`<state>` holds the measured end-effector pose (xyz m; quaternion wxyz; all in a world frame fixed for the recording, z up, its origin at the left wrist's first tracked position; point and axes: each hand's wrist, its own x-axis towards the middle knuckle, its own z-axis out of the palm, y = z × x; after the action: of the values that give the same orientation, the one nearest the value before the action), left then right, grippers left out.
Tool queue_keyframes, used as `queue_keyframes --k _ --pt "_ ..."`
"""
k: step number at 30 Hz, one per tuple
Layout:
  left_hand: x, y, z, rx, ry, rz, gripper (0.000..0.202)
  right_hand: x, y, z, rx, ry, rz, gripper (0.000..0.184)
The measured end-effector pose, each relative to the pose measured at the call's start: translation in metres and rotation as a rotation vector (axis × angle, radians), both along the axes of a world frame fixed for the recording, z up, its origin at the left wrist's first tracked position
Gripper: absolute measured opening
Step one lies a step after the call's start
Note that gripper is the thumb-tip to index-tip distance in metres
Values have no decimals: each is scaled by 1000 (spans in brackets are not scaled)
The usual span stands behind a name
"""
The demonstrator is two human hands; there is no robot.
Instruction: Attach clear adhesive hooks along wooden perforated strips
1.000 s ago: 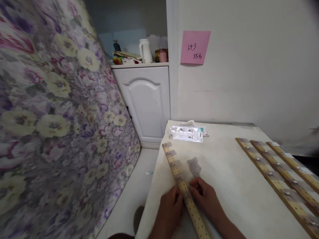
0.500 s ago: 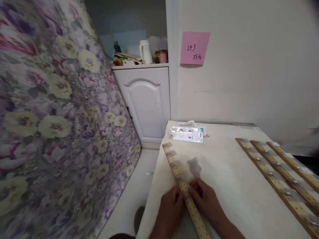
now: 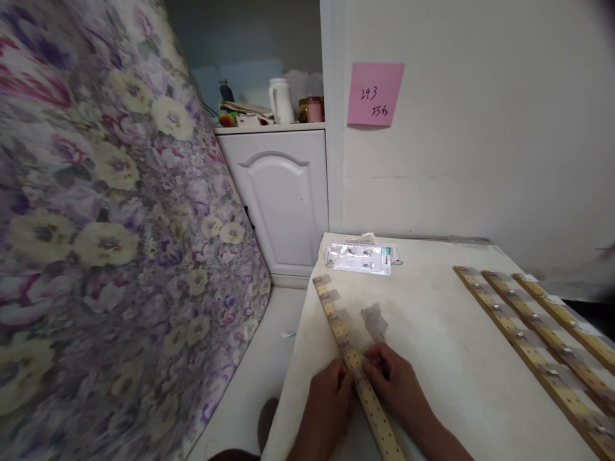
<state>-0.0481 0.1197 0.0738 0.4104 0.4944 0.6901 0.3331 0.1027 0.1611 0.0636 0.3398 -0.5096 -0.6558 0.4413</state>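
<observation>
Wooden strip (image 3: 350,352) under both my hands

My left hand (image 3: 327,400) has its grip closed on the strip's near side; my right hand (image 3: 396,387) bends its fingers onto the other side, but I cannot tell if they pinch anything; the strip lies flat on the white surface (image 3: 446,358), near its left edge; I should press it flat and work slowly at the little holes; my fingertips hide that spot; the strip's low end is cut off.
</observation>
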Motion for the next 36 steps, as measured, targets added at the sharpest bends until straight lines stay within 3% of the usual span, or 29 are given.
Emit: queue_keyframes --k 23,36 --pt "1 1 3 16 93 -20 21 -1 0 1 10 -9 19 10" --pt "0 2 1 -12 -8 -5 21 -5 4 -5 -61 -4 -41 10"
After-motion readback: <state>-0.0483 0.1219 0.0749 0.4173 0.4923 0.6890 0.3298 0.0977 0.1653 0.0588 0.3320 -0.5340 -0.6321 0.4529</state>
